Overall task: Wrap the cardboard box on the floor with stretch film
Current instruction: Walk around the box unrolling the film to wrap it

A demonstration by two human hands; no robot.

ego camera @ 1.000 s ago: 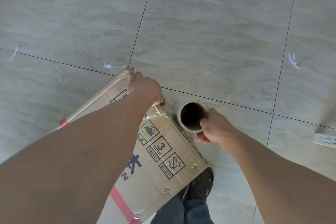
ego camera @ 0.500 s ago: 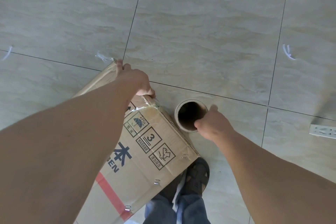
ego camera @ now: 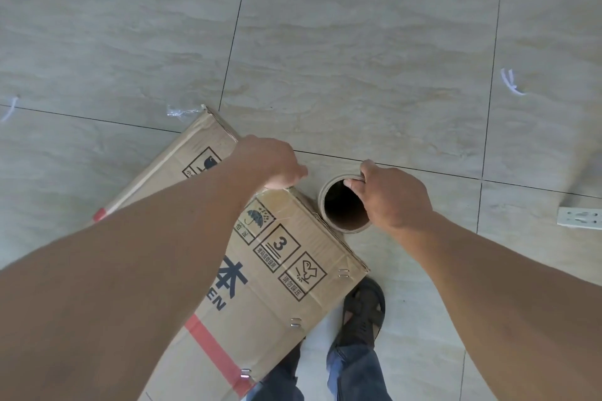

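The cardboard box (ego camera: 280,273) lies tilted on the tiled floor at lower centre, printed with handling symbols and crossed by red tape. My left hand (ego camera: 270,163) grips its upper right edge with the fingers curled over the far side, out of sight. A thin glint of stretch film (ego camera: 272,205) lies on the cardboard just below that hand. Close to the box's right side stands the stretch film roll (ego camera: 338,225), seen end on as a brown tube. My right hand (ego camera: 391,202) holds the roll's far rim, fingertips hooked into the hollow core.
My sandalled foot (ego camera: 361,312) and jeans are just below the box's right corner. A white power strip (ego camera: 580,218) lies at the right edge. White scraps (ego camera: 511,81) and a film scrap (ego camera: 177,111) lie on the floor tiles.
My left hand slid from the box's far corner along its edge toward the roll. My right hand shifted from the roll's near side onto its far rim, fingers now inside the core.
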